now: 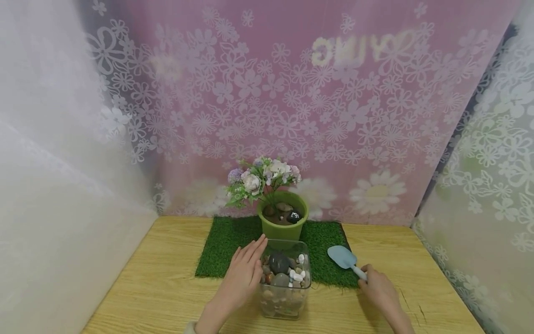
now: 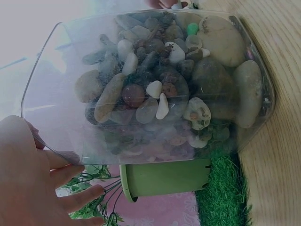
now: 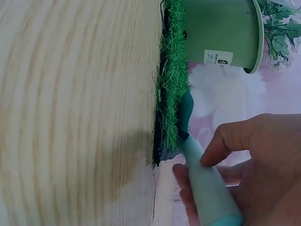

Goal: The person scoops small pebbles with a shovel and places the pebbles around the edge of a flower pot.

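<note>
Head view: right hand grasps trowel; long axis runs forward-left from grip, blade over turf mat. Stone-filled box left, flowerpot beyond it.

Left wrist: left hand farther from trowel, unclenched, straight fingers at box's edge.

Right wrist: thumb and fingers around handle.

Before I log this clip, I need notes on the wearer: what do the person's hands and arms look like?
Both the left hand and the right hand are ungloved, with no rings or bracelets showing. At the left arm, a pale, greyish sleeve just shows at the frame's bottom edge. The right forearm is bare as far as the head view reaches.
</note>
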A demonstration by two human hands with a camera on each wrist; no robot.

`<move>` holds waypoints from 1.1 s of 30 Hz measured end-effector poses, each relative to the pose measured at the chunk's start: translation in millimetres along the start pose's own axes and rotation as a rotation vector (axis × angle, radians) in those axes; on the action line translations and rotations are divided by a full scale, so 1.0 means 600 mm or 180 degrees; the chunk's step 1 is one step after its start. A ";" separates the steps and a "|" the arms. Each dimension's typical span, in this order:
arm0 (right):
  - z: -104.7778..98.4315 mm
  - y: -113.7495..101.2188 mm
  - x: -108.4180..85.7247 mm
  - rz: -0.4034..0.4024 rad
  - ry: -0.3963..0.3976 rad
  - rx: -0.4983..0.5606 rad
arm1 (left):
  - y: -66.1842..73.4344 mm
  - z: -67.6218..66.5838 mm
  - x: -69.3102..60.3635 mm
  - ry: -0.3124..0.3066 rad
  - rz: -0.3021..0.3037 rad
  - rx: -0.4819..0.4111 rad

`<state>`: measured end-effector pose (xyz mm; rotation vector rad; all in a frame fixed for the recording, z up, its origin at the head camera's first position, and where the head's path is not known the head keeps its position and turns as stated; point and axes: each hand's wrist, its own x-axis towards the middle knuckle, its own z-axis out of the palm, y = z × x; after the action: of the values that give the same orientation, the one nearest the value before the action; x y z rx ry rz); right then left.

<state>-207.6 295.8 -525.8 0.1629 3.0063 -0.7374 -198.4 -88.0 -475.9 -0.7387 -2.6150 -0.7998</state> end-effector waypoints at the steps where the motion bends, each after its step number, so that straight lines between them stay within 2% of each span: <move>1: -0.001 -0.001 0.000 0.0020 -0.0001 -0.0005 | 0.000 0.000 0.000 -0.0001 0.0002 0.0008; 7: -0.006 -0.002 -0.001 0.0046 0.0035 0.0043 | 0.001 -0.001 0.000 0.0019 0.0016 0.0017; 15: -0.033 -0.014 -0.011 -0.0318 0.0313 0.0124 | 0.002 0.000 0.000 0.0030 0.0000 0.0020; 21: -0.070 -0.044 -0.018 -0.0518 0.0413 0.0166 | 0.001 0.000 0.000 0.0015 -0.0020 0.0013; 33: -0.133 -0.115 -0.029 -0.1094 0.0936 -0.0096 | 0.003 -0.001 -0.004 0.0073 -0.0032 0.0118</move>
<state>-199.1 270.1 -422.3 -0.2793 3.3711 -0.7482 -195.7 -88.3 -475.5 -0.7026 -2.6079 -0.7562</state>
